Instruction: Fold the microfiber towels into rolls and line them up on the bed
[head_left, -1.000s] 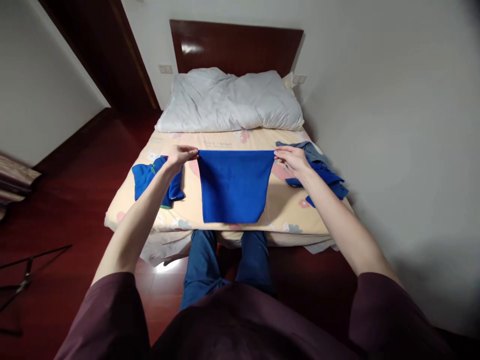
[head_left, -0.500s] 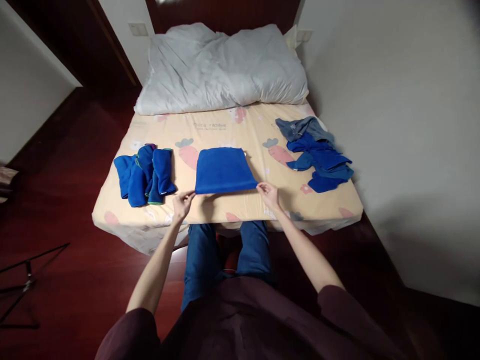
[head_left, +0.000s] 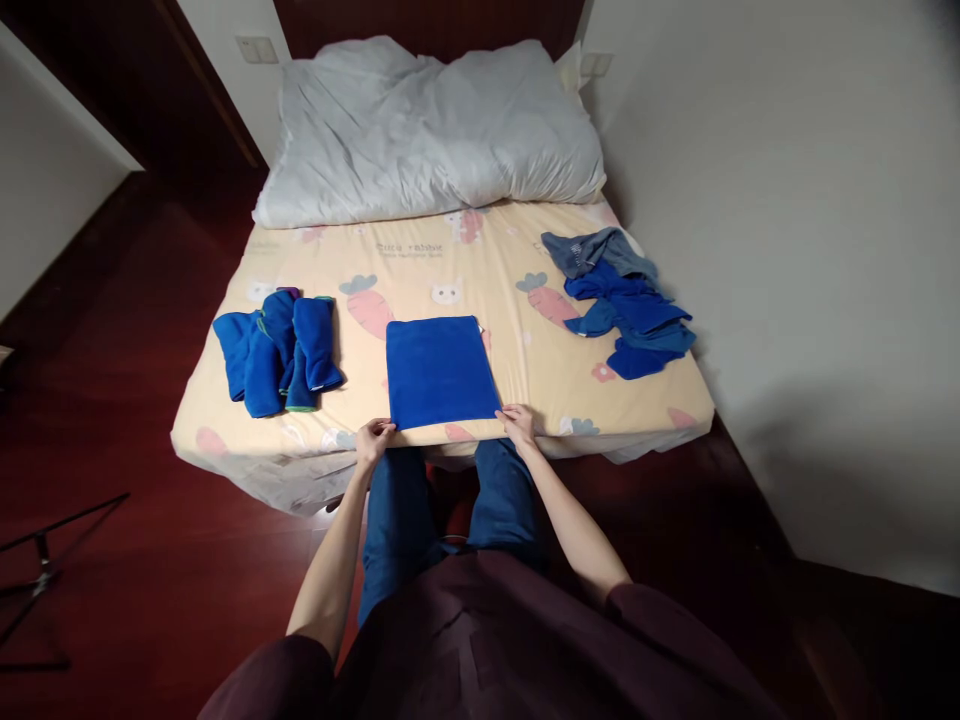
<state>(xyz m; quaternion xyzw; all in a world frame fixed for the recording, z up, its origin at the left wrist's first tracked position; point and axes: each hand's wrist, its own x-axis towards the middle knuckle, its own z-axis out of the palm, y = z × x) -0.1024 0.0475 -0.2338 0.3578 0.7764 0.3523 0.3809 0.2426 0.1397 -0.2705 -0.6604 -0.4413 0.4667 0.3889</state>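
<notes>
A square blue cloth (head_left: 441, 370) lies flat on the bed, close to its front edge. My left hand (head_left: 374, 440) pinches the cloth's near left corner, fingers closed. At the near right corner, my right hand (head_left: 517, 425) has the same kind of pinch. To the left rest several rolled blue cloths (head_left: 262, 365), some with green edging. A loose heap of blue cloths (head_left: 634, 310) sits on the right, with a grey-blue cloth (head_left: 600, 252) at its far end.
The bed (head_left: 420, 275) has a cream sheet printed with carrots and rabbits. A bunched white quilt (head_left: 442, 135) lies against the dark headboard (head_left: 435, 22). A wall (head_left: 787, 250) runs along the right. Black stand legs (head_left: 45, 570) are on the floor at the left.
Both hands have come down and toward me with the cloth's near corners. The cloth was raised at its near edge and now lies flat. The view has shifted slightly.
</notes>
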